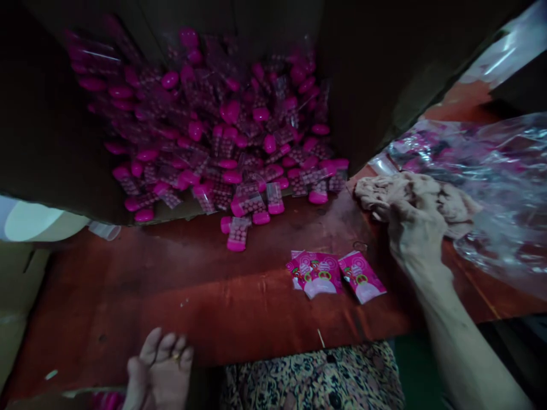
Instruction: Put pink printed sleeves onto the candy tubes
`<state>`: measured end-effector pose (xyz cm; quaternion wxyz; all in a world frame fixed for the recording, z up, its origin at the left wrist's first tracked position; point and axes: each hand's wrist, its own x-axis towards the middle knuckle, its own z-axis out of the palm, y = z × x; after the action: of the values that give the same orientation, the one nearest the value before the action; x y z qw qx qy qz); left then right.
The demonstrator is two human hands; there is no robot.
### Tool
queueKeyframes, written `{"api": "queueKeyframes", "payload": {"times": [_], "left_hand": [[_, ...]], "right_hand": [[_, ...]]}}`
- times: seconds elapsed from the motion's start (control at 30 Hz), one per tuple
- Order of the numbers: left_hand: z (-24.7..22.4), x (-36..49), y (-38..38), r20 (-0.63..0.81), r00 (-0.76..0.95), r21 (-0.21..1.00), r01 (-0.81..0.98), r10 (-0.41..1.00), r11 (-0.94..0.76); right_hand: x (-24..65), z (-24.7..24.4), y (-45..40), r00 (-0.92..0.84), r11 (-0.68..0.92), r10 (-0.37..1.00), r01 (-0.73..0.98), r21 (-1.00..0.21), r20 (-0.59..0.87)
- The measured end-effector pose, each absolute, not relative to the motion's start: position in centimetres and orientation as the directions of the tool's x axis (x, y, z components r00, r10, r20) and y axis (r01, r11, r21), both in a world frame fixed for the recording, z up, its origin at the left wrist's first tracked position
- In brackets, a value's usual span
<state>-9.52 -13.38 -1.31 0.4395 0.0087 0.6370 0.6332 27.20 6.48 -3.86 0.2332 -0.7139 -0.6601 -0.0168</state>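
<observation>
Head view: a dim, slightly blurred look down at a red table point(192, 290).
Right hand point(416, 228): on a crumpled cloth point(459, 205) at the table's right side; its fingers blend into the folds, so I cannot tell whether they grip it.
Left hand point(161, 370): empty, palm up at the table's near edge, its fingers loosely curled, a ring point(175, 356) on one.
Cloth position: just beside the clear plastic bag point(504, 199), near the open side of a dark carton point(384, 68).
Carton contents: a heap of pink-capped containers point(231, 154) filled with small round pieces, some spilling onto the wood.
Pink packets point(323, 273): overlapping, between the two hands, with one separate packet point(362, 277) lying tilted to their right.
Left side: a white round object point(38, 222), partly hidden by the carton, and a small clear cup point(105, 230) near it.
Near edge: patterned clothing point(311, 378) below the packets.
</observation>
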Motion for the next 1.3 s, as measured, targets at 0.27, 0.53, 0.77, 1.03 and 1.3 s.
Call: {"api": "queueKeyframes", "payload": {"times": [0.27, 0.53, 0.77, 1.03, 1.3], "left_hand": [[-1.2, -1.7, -5.7, -0.446, -0.345, 0.888, -0.281, 0.826, 0.363], [-2.1, 2.0, -4.3, -0.373, -0.241, 0.926, -0.031, 0.896, 0.377], [-3.3, 2.1, -4.3, -0.294, -0.201, 0.940, 0.116, 0.934, 0.321], [-4.0, 2.0, -4.3, -0.257, -0.230, 0.949, 0.121, 0.939, 0.290], [-1.2, 3.7, -2.5, -0.174, -0.047, 0.982, 0.065, 0.984, 0.177]], "right_hand": [[27.3, -2.6, 7.2, 0.092, -0.005, 0.942, 0.965, -0.262, 0.322], [18.5, -2.1, 0.9, -0.263, 0.292, 0.955, 0.919, -0.264, 0.140], [19.3, -2.9, 1.3, -0.202, 0.215, 0.976, 0.948, -0.237, 0.078], [20.0, -3.5, 1.0, -0.235, 0.258, 0.966, 0.892, -0.370, 0.107], [19.3, -1.0, 0.3, -0.340, 0.367, 0.921, 0.599, -0.712, 0.188]]}}
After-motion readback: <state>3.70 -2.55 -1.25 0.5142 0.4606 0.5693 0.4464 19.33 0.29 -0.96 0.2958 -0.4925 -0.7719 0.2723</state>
